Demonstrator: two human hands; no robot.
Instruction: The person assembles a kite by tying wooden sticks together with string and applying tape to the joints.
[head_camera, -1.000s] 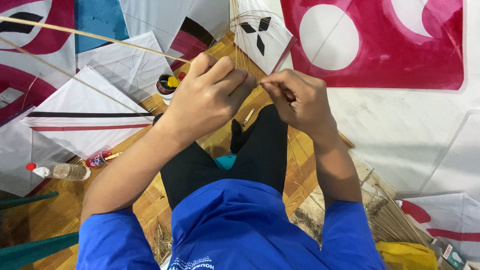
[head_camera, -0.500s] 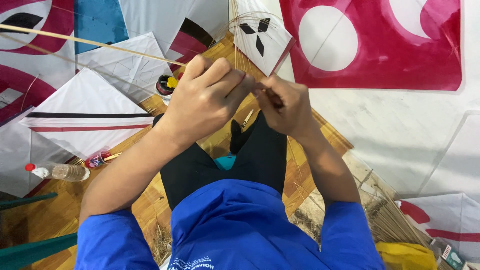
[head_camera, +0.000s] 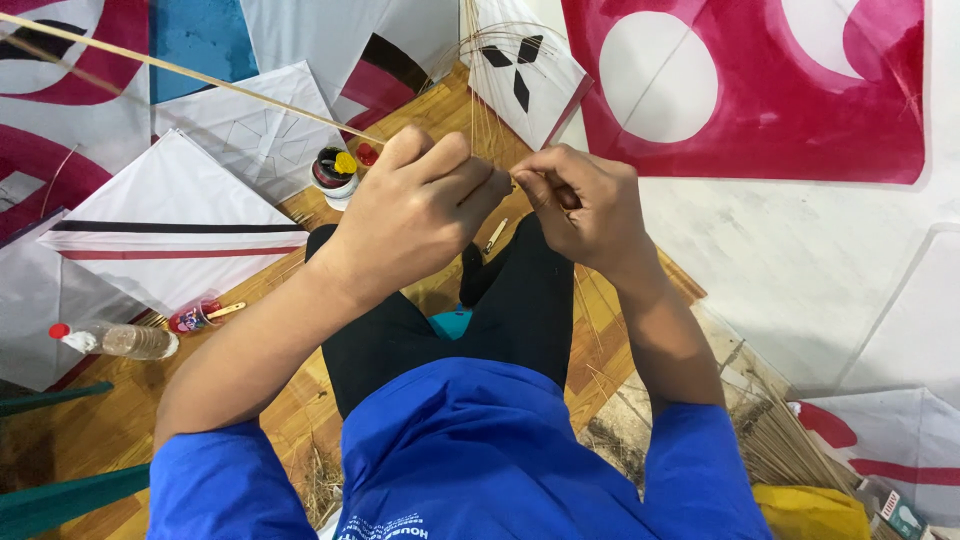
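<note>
My left hand (head_camera: 415, 205) grips a long thin bamboo stick (head_camera: 190, 75) that runs up to the far left over the kites. My right hand (head_camera: 580, 200) pinches the same stick's near end, fingertips touching those of the left hand. Both hands hover above my crossed legs in black trousers (head_camera: 520, 300). Fine bamboo strips (head_camera: 480, 90) rise behind the hands. The exact contact point is hidden by my fingers.
Paper kites lie all around: a white one with black and red stripes (head_camera: 170, 235), a pink one with white circles (head_camera: 760, 80). Small paint pots (head_camera: 335, 170), a plastic bottle (head_camera: 120, 340) and a bundle of bamboo sticks (head_camera: 790, 450) sit on the wooden floor.
My right hand has moved left and closed in on the left hand until the fingertips meet. The left hand stays on the stick.
</note>
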